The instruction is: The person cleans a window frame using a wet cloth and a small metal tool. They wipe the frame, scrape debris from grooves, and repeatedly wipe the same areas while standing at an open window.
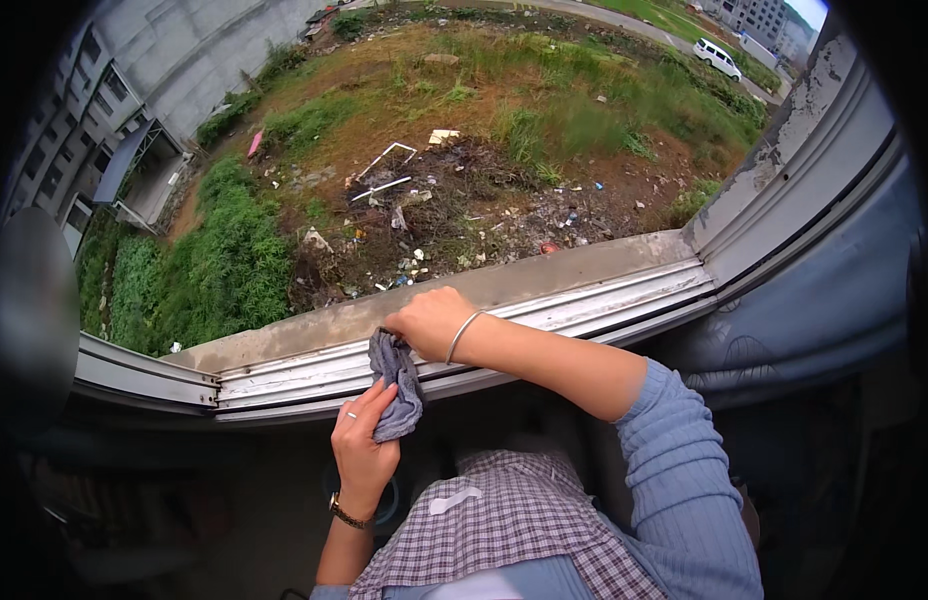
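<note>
A crumpled grey cloth [396, 388] hangs between my two hands at the window's lower frame. My right hand [434, 322] is closed on its upper end, over the white sliding track [564, 318]. Lower down, my left hand [367, 440] grips the cloth's near side between thumb and fingers, just inside the frame. A silver bangle [463, 337] circles my right wrist; a ring and a dark watch [350, 512] are on my left. The fingertips of my right hand are partly hidden behind the cloth.
Beyond the track runs a concrete outer sill [544, 272], with a drop to littered, grassy ground [454, 200] outside. The right window jamb [799, 185] has peeling paint. Below my left hand, a dark round bucket-like rim [389, 500] shows partly. A checked apron [514, 510] covers my front.
</note>
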### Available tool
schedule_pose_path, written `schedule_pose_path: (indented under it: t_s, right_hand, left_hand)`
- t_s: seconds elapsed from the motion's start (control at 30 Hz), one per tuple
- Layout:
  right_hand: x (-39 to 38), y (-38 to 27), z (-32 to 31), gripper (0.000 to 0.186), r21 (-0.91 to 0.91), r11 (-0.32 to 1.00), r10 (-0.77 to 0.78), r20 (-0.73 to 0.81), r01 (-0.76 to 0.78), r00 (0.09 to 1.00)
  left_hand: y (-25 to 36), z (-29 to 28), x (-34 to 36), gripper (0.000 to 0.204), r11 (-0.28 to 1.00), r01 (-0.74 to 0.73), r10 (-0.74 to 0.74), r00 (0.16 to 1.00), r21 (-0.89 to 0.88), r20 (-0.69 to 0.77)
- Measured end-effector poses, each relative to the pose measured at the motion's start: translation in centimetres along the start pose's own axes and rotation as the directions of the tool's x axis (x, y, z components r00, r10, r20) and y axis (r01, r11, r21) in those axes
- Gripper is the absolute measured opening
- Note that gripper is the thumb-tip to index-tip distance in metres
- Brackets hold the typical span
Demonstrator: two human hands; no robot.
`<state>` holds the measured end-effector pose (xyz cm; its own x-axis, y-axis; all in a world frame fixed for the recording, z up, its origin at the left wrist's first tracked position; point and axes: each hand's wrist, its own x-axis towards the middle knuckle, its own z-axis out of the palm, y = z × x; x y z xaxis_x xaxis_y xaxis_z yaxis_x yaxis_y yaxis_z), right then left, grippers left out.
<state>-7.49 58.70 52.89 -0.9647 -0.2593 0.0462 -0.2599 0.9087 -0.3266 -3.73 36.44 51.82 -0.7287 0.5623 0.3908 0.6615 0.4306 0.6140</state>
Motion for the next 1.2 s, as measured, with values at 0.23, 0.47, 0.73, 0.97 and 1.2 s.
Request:
schedule_pose_path:
  t_s: [0.23, 0.47, 0.73, 0.97, 1.2]
  right_hand:
    - [-17.5, 11.9, -6.2, 0.013, -0.079, 0.934, 0.347, -0.033, -0.349, 0.937]
    - [-28.0, 19.7, -10.3, 0.009, -0.158, 0.837, 0.511, -0.119, -0.524, 0.852]
    - [-22.3, 16.9, -7.1, 0.008, -0.067, 0.942, 0.321, -0.114, -0.329, 0.940]
    - [-8.2, 7.1, -0.5, 0.012, 0.077, 0.996, 0.066, -0.174, -0.053, 0.982]
    - [-5.1, 5.7, 0.5, 0.012, 0.129, 0.991, 0.049, -0.133, -0.031, 0.990]
  left_hand:
    - [9.4, 11.8, 4.6, 0.046, 0.973, -0.173, 0.199, 0.966, -0.155, 0.165]
    - [18.1, 23.0, 7.3, 0.068, 0.883, -0.409, 0.466, 0.818, -0.231, 0.336]
    - [14.8, 16.4, 6.1, 0.073, 0.934, -0.285, 0.354, 0.822, -0.216, 0.446]
    - [9.2, 8.3, 3.8, 0.053, 0.995, -0.100, 0.100, 0.975, -0.009, 0.199]
    - [7.4, 7.2, 4.1, 0.043, 0.999, -0.046, 0.044, 0.987, 0.009, 0.154]
